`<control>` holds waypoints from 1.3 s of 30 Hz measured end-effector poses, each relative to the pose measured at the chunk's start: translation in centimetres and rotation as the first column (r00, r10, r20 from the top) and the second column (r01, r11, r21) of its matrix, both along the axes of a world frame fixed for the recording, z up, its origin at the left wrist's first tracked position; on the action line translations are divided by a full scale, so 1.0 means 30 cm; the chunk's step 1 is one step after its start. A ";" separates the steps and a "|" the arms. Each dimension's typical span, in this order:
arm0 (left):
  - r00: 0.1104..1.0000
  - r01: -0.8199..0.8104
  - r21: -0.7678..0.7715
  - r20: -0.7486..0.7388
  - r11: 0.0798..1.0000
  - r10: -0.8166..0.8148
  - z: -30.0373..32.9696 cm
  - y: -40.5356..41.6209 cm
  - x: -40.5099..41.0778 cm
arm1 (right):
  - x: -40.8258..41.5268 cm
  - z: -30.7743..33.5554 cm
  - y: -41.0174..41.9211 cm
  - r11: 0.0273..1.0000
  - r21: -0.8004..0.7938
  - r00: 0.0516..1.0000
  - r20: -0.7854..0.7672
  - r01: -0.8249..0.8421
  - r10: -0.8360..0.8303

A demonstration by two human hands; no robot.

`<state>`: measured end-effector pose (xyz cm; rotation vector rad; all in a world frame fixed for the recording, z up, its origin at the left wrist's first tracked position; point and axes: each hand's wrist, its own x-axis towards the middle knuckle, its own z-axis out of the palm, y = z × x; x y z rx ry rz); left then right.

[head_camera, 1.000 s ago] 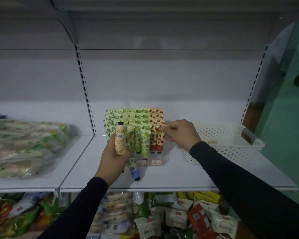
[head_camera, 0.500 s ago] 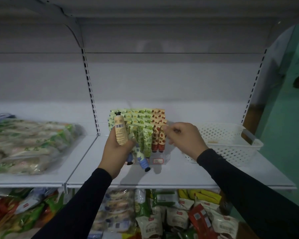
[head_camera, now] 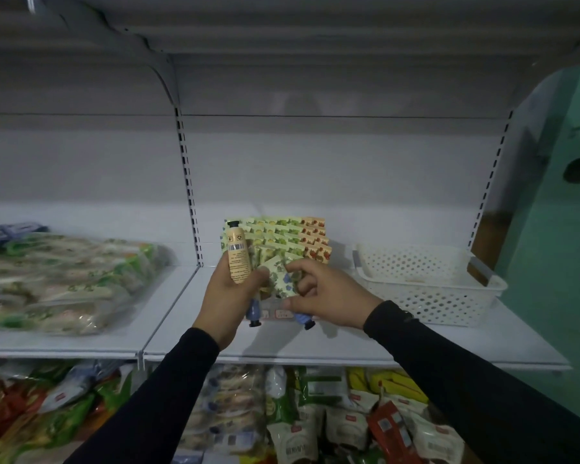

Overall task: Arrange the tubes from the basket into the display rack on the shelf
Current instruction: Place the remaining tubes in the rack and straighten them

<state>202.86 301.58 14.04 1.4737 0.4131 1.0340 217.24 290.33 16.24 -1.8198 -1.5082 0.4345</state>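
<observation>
My left hand [head_camera: 226, 296] grips several tubes: a beige tube [head_camera: 237, 252] with a black cap pointing up, and blue-patterned tubes hanging below, one blue cap [head_camera: 254, 313] showing under the palm. My right hand [head_camera: 325, 296] pinches a blue-flowered tube [head_camera: 283, 279] that still lies against my left hand; its blue end [head_camera: 304, 320] pokes out under my right fingers. Behind both hands stands the display rack [head_camera: 282, 234], packed with rows of green and red tubes. The white perforated basket [head_camera: 426, 283] sits to the right on the shelf.
The white shelf [head_camera: 349, 346] has bagged goods [head_camera: 57, 279] on its left section. A slotted upright [head_camera: 190, 195] divides the sections. More packaged snacks [head_camera: 315, 413] fill the shelf below. A green wall [head_camera: 556, 229] stands to the right.
My right hand left the red tubes in the rack and came down to the tubes in my left hand, taking hold of a blue-flowered one. My left hand rose slightly.
</observation>
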 end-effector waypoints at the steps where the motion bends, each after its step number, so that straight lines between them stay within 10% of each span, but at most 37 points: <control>1: 1.000 -0.016 -0.002 -0.003 1.000 0.016 -0.005 0.013 -0.011 | 0.001 0.000 0.006 1.000 0.001 1.000 0.010 0.005 -0.005; 16: 0.981 -0.173 -0.068 -0.095 0.983 0.166 -0.082 0.208 -0.167 | -0.098 -0.070 0.177 0.992 0.115 0.998 -0.047 0.044 -0.039; 29: 0.939 0.207 -0.010 -0.277 0.978 -0.202 -0.076 0.167 -0.187 | -0.173 -0.049 0.234 0.978 0.186 0.958 -0.285 0.089 -0.033; 39: 0.927 0.217 0.042 -0.320 0.975 -0.193 -0.058 0.139 -0.172 | -0.166 -0.055 0.209 0.963 0.247 0.978 -0.203 0.106 -0.055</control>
